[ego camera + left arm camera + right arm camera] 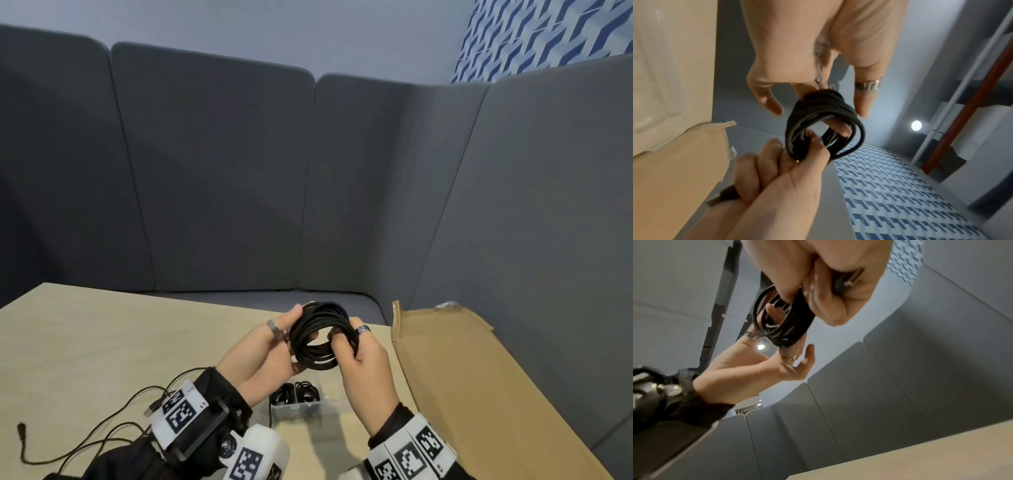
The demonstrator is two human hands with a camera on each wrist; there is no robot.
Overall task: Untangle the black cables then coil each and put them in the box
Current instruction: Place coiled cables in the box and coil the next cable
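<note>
Illumination was dim, cool and diffuse, with soft shadows cast on the pale wooden table [102, 342]. A round white ceiling lamp [916, 125] produced a small glare spot in both wrist views. Wide-angle distortion curved the grey upholstered panels [212, 171]; near skin surfaces were blurred.

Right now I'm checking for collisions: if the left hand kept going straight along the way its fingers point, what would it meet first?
The coiled black cable, which the left hand already touches; just past it is the right hand gripping the coil's other side. Depth beyond that is unclear.
</note>
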